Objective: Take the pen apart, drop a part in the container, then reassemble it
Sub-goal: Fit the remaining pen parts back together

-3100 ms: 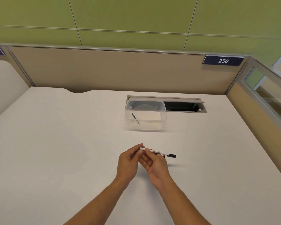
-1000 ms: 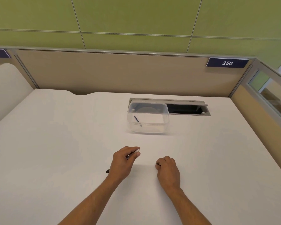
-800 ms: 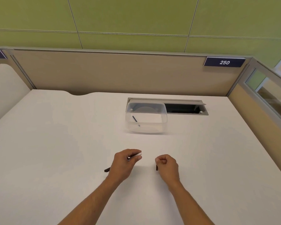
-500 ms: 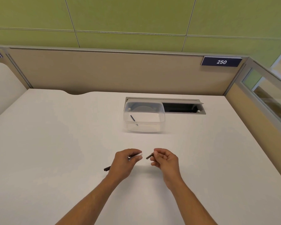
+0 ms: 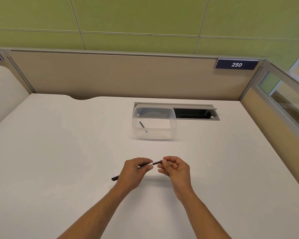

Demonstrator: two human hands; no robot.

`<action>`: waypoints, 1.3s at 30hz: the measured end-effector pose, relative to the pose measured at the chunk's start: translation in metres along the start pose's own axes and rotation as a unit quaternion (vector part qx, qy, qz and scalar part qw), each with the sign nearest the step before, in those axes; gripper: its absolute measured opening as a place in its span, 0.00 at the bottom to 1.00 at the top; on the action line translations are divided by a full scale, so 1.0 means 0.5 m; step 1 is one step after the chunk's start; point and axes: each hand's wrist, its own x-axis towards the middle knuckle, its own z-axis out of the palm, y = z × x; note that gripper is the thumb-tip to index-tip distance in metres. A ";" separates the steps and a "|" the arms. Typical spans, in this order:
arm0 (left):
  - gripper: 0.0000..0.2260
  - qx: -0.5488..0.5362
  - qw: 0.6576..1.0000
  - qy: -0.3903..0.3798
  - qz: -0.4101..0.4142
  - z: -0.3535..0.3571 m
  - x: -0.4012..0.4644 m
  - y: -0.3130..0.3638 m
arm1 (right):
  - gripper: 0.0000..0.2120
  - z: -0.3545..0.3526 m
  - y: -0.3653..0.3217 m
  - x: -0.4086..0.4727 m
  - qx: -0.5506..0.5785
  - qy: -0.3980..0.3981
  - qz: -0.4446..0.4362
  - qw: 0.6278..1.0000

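Note:
My left hand (image 5: pixel 133 171) grips the pen body (image 5: pixel 115 178); its black end sticks out to the lower left and its white end shows at my fingertips. My right hand (image 5: pixel 175 168) pinches a small black pen part (image 5: pixel 157 163) whose tip meets the white end of the body. Both hands hover just above the white desk (image 5: pixel 59 161). A clear plastic container (image 5: pixel 154 124) stands farther back, with a thin dark pen part (image 5: pixel 142 125) lying inside it.
Behind the container is an open cable slot (image 5: pixel 193 113) set into the desk. A tan partition (image 5: pixel 119 76) runs along the back, and a glass-topped divider (image 5: pixel 283 107) closes the right side. A sign reading 250 (image 5: pixel 236 64) hangs on the partition.
My right hand picked the small black part up off the desk and brought it left to the white end of the pen body held in my left hand.

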 end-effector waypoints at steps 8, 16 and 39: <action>0.05 -0.001 1.000 -0.007 -0.003 0.005 -0.001 0.004 | 0.03 -0.005 0.000 -0.003 0.038 0.019 0.011 0.999; 0.06 0.004 1.000 -0.006 -0.008 0.005 -0.002 0.005 | 0.02 -0.004 0.001 -0.007 0.017 0.010 0.006 1.000; 0.04 0.062 0.997 -0.049 0.022 0.007 0.000 0.005 | 0.06 0.006 -0.004 -0.020 -0.182 -0.054 -0.032 0.981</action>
